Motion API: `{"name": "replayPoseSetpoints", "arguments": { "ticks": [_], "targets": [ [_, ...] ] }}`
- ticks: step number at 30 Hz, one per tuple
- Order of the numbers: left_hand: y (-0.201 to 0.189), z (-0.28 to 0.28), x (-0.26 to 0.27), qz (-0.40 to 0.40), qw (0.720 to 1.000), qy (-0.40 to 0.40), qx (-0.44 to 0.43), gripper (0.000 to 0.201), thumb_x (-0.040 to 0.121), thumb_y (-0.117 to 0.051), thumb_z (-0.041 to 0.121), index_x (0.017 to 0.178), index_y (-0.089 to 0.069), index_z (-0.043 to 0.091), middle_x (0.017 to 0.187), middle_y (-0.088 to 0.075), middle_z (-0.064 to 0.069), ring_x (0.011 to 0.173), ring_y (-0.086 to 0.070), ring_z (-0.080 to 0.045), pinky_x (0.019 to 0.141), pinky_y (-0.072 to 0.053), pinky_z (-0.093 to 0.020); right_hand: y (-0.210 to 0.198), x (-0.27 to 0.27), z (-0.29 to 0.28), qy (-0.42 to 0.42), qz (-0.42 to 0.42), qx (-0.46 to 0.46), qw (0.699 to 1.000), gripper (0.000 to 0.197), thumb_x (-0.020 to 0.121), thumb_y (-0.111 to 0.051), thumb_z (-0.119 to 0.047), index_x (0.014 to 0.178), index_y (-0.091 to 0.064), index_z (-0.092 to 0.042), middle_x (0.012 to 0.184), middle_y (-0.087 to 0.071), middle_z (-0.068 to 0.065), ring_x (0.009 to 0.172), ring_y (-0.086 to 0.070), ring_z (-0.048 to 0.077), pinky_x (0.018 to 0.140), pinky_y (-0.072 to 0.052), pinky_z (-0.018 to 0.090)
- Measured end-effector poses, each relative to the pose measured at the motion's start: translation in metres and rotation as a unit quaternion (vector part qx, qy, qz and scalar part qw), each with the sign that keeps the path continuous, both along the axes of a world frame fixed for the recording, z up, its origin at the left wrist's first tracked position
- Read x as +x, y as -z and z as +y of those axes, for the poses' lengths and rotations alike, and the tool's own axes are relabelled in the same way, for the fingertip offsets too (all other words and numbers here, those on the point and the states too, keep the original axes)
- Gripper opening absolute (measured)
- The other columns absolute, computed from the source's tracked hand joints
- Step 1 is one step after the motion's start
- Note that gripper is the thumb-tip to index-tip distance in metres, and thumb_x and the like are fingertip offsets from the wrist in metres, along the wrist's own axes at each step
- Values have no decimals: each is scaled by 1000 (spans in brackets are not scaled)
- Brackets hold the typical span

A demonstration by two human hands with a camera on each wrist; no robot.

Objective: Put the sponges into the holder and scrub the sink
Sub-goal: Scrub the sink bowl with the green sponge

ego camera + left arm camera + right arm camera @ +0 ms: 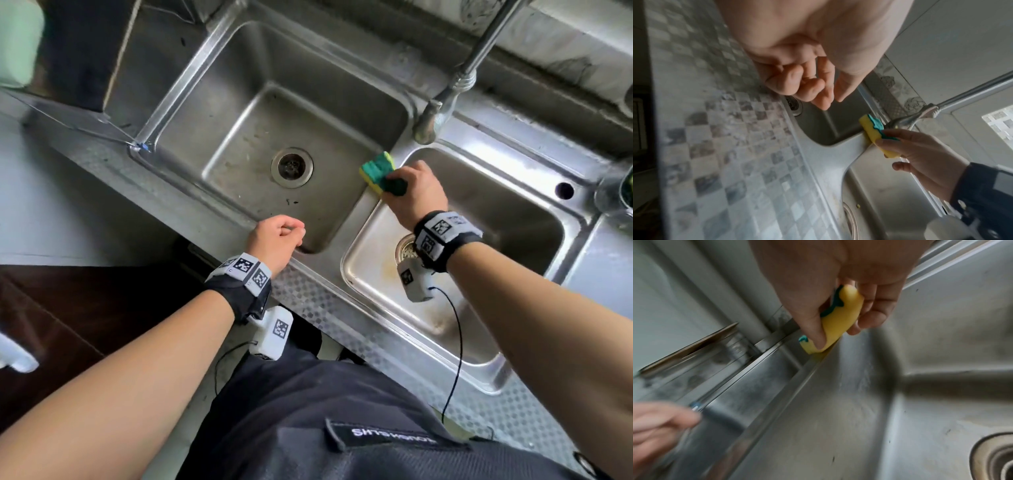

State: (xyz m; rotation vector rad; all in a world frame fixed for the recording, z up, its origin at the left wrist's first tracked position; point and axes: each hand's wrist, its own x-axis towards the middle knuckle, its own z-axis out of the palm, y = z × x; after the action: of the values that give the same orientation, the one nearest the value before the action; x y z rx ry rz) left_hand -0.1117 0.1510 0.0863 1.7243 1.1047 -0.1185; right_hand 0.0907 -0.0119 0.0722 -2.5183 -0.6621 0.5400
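A yellow sponge with a green scrub face is bent in my right hand, which grips it and presses its yellow side on the ridge between the two basins of the steel sink. The right wrist view shows my thumb and fingers curled round the sponge at the ridge's far end. My left hand hovers by the front rim of the left basin, fingers loosely curled, holding nothing; the left wrist view shows that hand empty, with the sponge beyond it.
The faucet pipe slants over the ridge behind the sponge. Each basin has a drain. A clear container with something dark inside is cut off at the right edge, beside a hole in the sink's rim.
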Motion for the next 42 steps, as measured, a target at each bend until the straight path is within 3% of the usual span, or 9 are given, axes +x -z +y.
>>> {"name": "replayPoseSetpoints", "arguments": {
  "ticks": [3, 6, 10, 13, 18, 29, 32, 38, 42],
  "targets": [
    [1, -10, 13, 9, 999, 28, 15, 12, 83, -60, 21, 89, -70, 19, 72, -71, -1, 71, -64, -16, 72, -49, -27, 2, -31, -5, -119, 13, 24, 993, 26, 77, -71, -37, 99, -74, -24, 99, -61, 7, 80, -63, 25, 69, -52, 33],
    [2, -23, 35, 10, 999, 52, -3, 9, 83, -60, 21, 81, -68, 24, 68, -69, 3, 70, -64, -18, 73, -52, -29, 2, -45, -14, -189, 16, 8, 982, 28, 79, -67, -37, 104, -72, -25, 105, -62, 4, 87, -66, 26, 70, -57, 39],
    [2, -41, 64, 4, 997, 75, -7, 10, 82, -61, 22, 73, -64, 27, 71, -71, -4, 57, -56, -17, 72, -53, -32, 0, -7, -8, -191, -40, -17, 981, 28, 83, -60, -37, 107, -70, -28, 111, -60, 3, 96, -64, 28, 74, -56, 40],
    [2, -55, 80, 2, 995, 98, -11, 6, 81, -61, 25, 78, -66, 26, 79, -74, -10, 61, -57, -20, 75, -54, -35, -4, 33, -9, -173, -66, -46, 982, 31, 85, -59, -37, 113, -67, -26, 116, -55, 6, 101, -60, 29, 78, -56, 41],
    [-1, -66, 86, 3, 995, 100, -6, 9, 83, -61, 22, 86, -69, 21, 80, -74, -6, 58, -56, -12, 67, -48, -26, -6, 59, -29, -229, -115, -74, 964, 33, 88, -56, -36, 114, -67, -19, 120, -55, 9, 104, -58, 33, 76, -57, 47],
    [-3, -72, 91, 21, 994, 108, 11, 11, 82, -59, 20, 83, -69, 21, 70, -71, -1, 59, -57, -11, 68, -45, -24, -26, 109, -116, -129, -131, -218, 958, 34, 86, -62, -27, 118, -66, -18, 116, -52, 9, 96, -61, 32, 70, -52, 37],
    [-6, -85, 104, 11, 991, 134, 0, 10, 82, -59, 21, 77, -66, 24, 68, -70, 1, 55, -53, -8, 66, -41, -24, -33, 105, -157, -84, -100, -264, 956, 33, 86, -61, -30, 115, -66, -16, 111, -52, 10, 92, -63, 34, 73, -54, 40],
    [-11, -109, 119, 9, 974, 225, -1, 14, 83, -60, 24, 90, -71, 16, 80, -76, -7, 82, -68, -21, 79, -50, -28, -35, 84, -220, -36, -42, -373, 926, 26, 85, -59, -24, 108, -67, -14, 110, -52, 9, 95, -63, 36, 81, -56, 46],
    [-10, -111, 113, 8, 963, 270, -5, 7, 83, -60, 25, 79, -66, 24, 73, -71, 1, 77, -65, -18, 72, -46, -25, -35, 47, -223, -73, -58, -418, 903, 26, 89, -50, -14, 109, -65, -10, 117, -52, 9, 104, -59, 35, 72, -45, 37]
  ]
}}
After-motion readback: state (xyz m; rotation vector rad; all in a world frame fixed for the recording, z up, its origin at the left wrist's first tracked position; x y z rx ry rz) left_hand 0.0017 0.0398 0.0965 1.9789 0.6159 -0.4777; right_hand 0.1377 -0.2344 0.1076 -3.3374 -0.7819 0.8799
